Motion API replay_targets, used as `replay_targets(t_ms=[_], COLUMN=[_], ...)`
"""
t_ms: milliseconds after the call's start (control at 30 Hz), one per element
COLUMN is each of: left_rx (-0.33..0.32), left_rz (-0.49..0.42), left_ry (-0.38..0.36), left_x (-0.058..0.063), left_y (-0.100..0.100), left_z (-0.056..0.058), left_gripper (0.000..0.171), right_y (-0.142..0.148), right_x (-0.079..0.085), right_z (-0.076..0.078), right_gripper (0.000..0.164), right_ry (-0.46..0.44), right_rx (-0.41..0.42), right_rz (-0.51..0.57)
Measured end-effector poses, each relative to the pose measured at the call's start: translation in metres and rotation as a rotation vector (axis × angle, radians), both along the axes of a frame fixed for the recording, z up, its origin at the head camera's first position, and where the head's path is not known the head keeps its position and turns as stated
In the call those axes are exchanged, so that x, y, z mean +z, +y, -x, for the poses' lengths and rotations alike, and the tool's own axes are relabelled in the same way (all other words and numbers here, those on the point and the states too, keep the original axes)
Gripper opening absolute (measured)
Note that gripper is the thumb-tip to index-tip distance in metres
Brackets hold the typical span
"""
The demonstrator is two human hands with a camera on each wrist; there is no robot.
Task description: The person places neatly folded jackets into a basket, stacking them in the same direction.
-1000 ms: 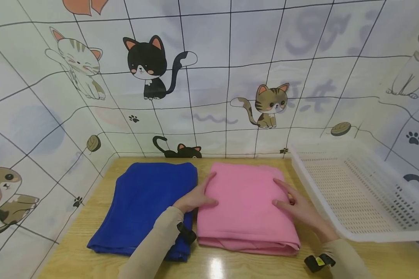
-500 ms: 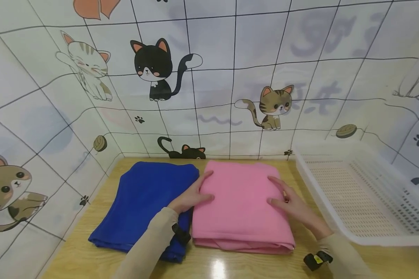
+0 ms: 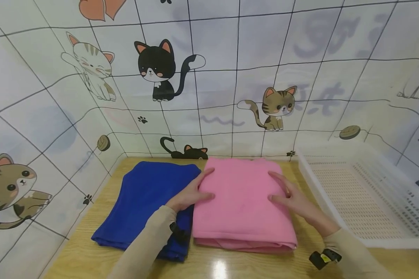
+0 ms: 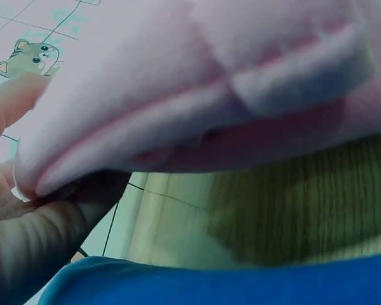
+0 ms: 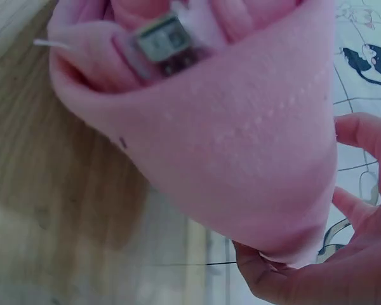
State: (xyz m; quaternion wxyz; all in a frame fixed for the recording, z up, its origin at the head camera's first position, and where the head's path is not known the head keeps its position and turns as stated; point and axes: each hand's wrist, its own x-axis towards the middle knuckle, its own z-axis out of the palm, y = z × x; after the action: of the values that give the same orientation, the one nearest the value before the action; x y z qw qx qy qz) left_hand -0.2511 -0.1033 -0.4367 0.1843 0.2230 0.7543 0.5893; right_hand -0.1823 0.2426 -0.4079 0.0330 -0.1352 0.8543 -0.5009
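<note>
1. Pink cloth (image 3: 244, 211): a folded bundle is being held over the worktop (image 3: 78, 257), between the blue cloth (image 3: 153, 193), lying just beside it, and the basket (image 3: 324, 193), standing near on the right.
2. Left hand (image 3: 186, 195): the left edge is being pinched, thumb and forefinger being laid on top and other fingers being tucked beneath.
3. Right hand (image 3: 296, 199): the opposite edge is being gripped likewise, with fingertips being passed under the lower layers.
4. Clearance: in the wrist views, both sides appear to be being held off the worktop; whether the middle is being supported cannot be told.
5. Level: the step is being judged a two-handed lift, so equal height at both sides is being called for, lest the layers slide.
6. Folds: the open near edge, where a label (image 5: 167, 43) is being exposed, is being judged the weak point; firm support from below is being advised there.
7. Tension: sagging is being expected of soft cloth; a slight outward pull is being favoured over squeezing, by which the stack would be buckled.
</note>
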Motion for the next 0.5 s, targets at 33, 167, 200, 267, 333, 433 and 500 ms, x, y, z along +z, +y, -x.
replay_targets(t_ms=[33, 167, 200, 267, 333, 433, 500], left_rx=[-0.001, 0.009, 0.014, 0.021, 0.020, 0.006, -0.012], left_rz=[0.001, 0.001, 0.002, 0.007, 0.013, 0.007, -0.001], left_ry=[0.003, 0.010, 0.011, 0.013, 0.015, 0.015, 0.011], left_x=[0.001, 0.004, 0.004, 0.006, 0.008, 0.010, 0.012], left_y=[0.000, 0.002, 0.003, 0.004, 0.004, 0.005, 0.006], left_z=[0.000, 0.000, 0.000, 0.000, 0.000, -0.001, -0.001], left_gripper=[0.086, 0.087, 0.087, 0.086, 0.085, 0.083, 0.083], right_y=[0.000, 0.002, 0.003, 0.005, 0.007, 0.010, 0.011], right_x=[0.004, 0.016, 0.018, 0.022, 0.024, 0.025, 0.023], right_z=[0.000, 0.001, 0.001, 0.002, 0.002, 0.002, 0.001], right_gripper=[0.076, 0.076, 0.075, 0.075, 0.076, 0.076, 0.075], right_ry=[0.002, 0.007, 0.008, 0.019, 0.006, -0.010, -0.020], right_rx=[-0.002, 0.009, 0.011, 0.019, 0.019, 0.022, 0.016], right_rz=[-0.008, -0.021, -0.020, -0.020, -0.017, -0.014, -0.021])
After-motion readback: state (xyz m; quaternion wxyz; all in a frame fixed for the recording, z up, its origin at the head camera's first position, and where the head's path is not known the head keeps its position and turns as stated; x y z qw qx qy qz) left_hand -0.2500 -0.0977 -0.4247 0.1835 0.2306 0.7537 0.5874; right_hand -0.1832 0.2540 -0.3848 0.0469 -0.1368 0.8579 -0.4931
